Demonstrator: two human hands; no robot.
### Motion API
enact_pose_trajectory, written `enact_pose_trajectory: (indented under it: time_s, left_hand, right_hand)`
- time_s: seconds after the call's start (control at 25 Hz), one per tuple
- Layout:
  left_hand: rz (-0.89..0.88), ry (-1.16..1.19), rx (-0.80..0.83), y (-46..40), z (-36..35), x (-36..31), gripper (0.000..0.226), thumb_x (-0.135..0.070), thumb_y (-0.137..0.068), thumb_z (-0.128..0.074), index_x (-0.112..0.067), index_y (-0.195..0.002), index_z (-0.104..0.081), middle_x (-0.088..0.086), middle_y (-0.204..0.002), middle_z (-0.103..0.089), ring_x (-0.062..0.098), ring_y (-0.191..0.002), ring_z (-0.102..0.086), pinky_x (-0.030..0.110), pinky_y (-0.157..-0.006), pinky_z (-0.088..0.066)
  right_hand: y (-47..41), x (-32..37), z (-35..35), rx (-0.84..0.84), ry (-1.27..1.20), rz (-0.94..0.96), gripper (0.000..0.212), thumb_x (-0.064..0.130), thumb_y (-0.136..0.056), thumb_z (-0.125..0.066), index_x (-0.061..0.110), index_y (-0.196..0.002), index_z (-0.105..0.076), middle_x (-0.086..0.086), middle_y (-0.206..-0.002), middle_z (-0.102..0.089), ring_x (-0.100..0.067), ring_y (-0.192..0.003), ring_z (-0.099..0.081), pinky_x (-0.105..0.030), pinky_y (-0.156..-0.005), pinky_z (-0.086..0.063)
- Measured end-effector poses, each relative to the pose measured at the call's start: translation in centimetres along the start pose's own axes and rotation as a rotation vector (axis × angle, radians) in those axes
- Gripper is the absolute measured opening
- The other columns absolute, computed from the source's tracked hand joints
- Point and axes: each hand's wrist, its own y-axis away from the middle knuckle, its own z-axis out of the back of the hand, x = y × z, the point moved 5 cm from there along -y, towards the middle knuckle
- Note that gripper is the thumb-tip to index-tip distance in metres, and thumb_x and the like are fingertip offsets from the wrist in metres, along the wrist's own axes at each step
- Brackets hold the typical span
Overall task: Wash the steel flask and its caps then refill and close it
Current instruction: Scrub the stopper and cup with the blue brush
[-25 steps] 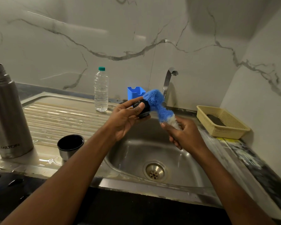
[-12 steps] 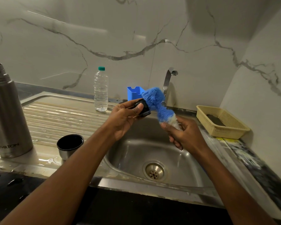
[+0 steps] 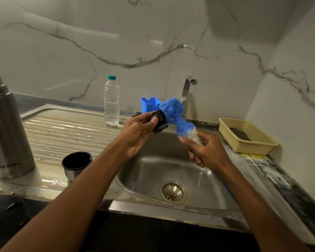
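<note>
**Scrubbing the inner cap over the sink**

Nearest the viewer, two bare forearms reach over the counter edge and meet above the sink basin, so that drips fall toward the drain. The left hand pinches the small black stopper cap between thumb and fingers, its open end turned toward the brush. The right hand is closed around the handle of the blue bottle brush, whose bristles press against the cap (whether they enter it cannot be told). Judged from this, the cap-washing step is under way; refilling and closing remain.

On the wet ribbed drainboard to the left, the cup cap stands mouth up, and the steel flask stands upright and uncapped beside it, both well apart from the hands.

Farther back stand one capped water bottle, likely the refill supply, one blue holder, one tap with no water visibly running, and one yellow basket on the right.

Count: one flask, two caps, one brush.
</note>
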Motion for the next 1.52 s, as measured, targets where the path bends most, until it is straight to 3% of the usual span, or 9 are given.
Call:
enact_pose_trajectory:
  time_s: [0.08, 0.28, 0.48, 0.6, 0.72, 0.88, 1.08, 1.32, 1.52]
  left_hand:
    - [0.007, -0.004, 0.006, 0.0, 0.0, 0.0, 0.053, -0.004, -0.083, -0.067, 0.010, -0.134, -0.057, 0.028, -0.135, -0.062, 0.038, -0.124, -0.063, 0.043, -0.100, -0.056]
    - [0.039, 0.006, 0.004, 0.0, -0.2, -0.1, 0.053, 0.005, -0.078, -0.070, 0.011, -0.130, -0.059, 0.027, -0.128, -0.066, 0.039, -0.120, -0.066, 0.044, -0.097, -0.058]
    - [0.012, -0.014, -0.058, -0.1, 0.3, -0.2, 0.035, -0.004, -0.088, -0.070, 0.010, -0.119, -0.066, 0.021, -0.118, -0.070, 0.033, -0.116, -0.067, 0.044, -0.098, -0.058]
    - [-0.028, -0.043, -0.131, -0.1, 1.0, -0.3, 0.049, -0.015, -0.083, -0.074, 0.006, -0.126, -0.065, 0.022, -0.126, -0.069, 0.034, -0.121, -0.066, 0.043, -0.104, -0.055]
    - [-0.082, -0.023, -0.205, -0.1, 1.4, -0.5, 0.049, -0.003, -0.084, -0.074, 0.009, -0.129, -0.061, 0.026, -0.128, -0.066, 0.035, -0.120, -0.067, 0.040, -0.098, -0.058]
    - [-0.113, 0.023, -0.240, -0.1, 1.3, -0.5, 0.075, 0.002, -0.066, -0.082, 0.011, -0.133, -0.051, 0.025, -0.115, -0.069, 0.036, -0.108, -0.071, 0.042, -0.091, -0.062]
    - [-0.112, -0.103, -0.237, 0.1, 1.2, -0.1, 0.066, 0.009, -0.070, -0.084, 0.007, -0.128, -0.055, 0.032, -0.122, -0.063, 0.040, -0.110, -0.070, 0.048, -0.093, -0.060]
    - [-0.155, -0.462, -0.320, 0.6, 1.0, -0.5, 0.062, 0.001, -0.064, -0.093, -0.012, -0.116, -0.061, 0.016, -0.114, -0.064, 0.028, -0.098, -0.074, 0.038, -0.080, -0.064]
    - [-0.120, -0.214, -0.304, 0.8, 1.1, -1.1, 0.044, -0.004, -0.084, -0.080, -0.005, -0.124, -0.062, 0.024, -0.120, -0.064, 0.033, -0.100, -0.075, 0.042, -0.085, -0.063]
  right_hand:
    - [0.0, 0.2, 0.1, -0.001, 0.010, 0.014, 0.016, 0.038, -0.094, -0.072, 0.022, -0.093, -0.069, -0.008, -0.059, -0.063, -0.021, -0.043, -0.049, -0.027, -0.040, -0.041]
    - [-0.4, -0.2, 1.2, -0.202, 0.203, 0.002, 0.014, 0.040, -0.095, -0.071, 0.028, -0.100, -0.069, -0.006, -0.061, -0.068, -0.014, -0.044, -0.057, -0.029, -0.043, -0.047]
    - [-0.1, 1.1, 0.4, -0.244, 0.169, 0.067, 0.018, 0.040, -0.098, -0.067, 0.027, -0.111, -0.066, -0.002, -0.068, -0.070, -0.009, -0.047, -0.060, -0.028, -0.046, -0.050]
    - [0.2, 2.1, 0.1, -0.265, 0.290, 0.123, 0.041, 0.040, -0.099, -0.065, 0.027, -0.137, -0.058, 0.005, -0.076, -0.071, -0.003, -0.055, -0.064, -0.020, -0.050, -0.050]
    - [0.3, 3.0, -0.5, -0.269, 0.392, 0.185, 0.059, 0.046, -0.098, -0.063, 0.036, -0.153, -0.043, 0.006, -0.092, -0.073, -0.005, -0.070, -0.069, -0.028, -0.062, -0.060]
    - [0.1, 2.8, -2.0, -0.171, 0.443, 0.179, 0.060, 0.047, -0.097, -0.063, 0.034, -0.153, -0.044, 0.005, -0.096, -0.072, -0.009, -0.077, -0.069, -0.041, -0.068, -0.062]
    - [0.1, 2.4, -2.0, -0.154, 0.370, 0.109, 0.055, 0.044, -0.097, -0.066, 0.026, -0.147, -0.053, 0.007, -0.085, -0.069, -0.006, -0.065, -0.065, -0.023, -0.057, -0.053]
    - [0.3, 2.4, -2.1, -0.101, 0.346, 0.082, 0.048, 0.038, -0.098, -0.067, 0.028, -0.144, -0.055, 0.011, -0.074, -0.065, 0.000, -0.056, -0.063, -0.015, -0.050, -0.048]
    - [0.3, 2.4, -2.4, -0.052, 0.320, 0.069, 0.047, 0.037, -0.097, -0.067, 0.026, -0.142, -0.056, 0.009, -0.074, -0.063, 0.003, -0.055, -0.060, -0.014, -0.048, -0.046]
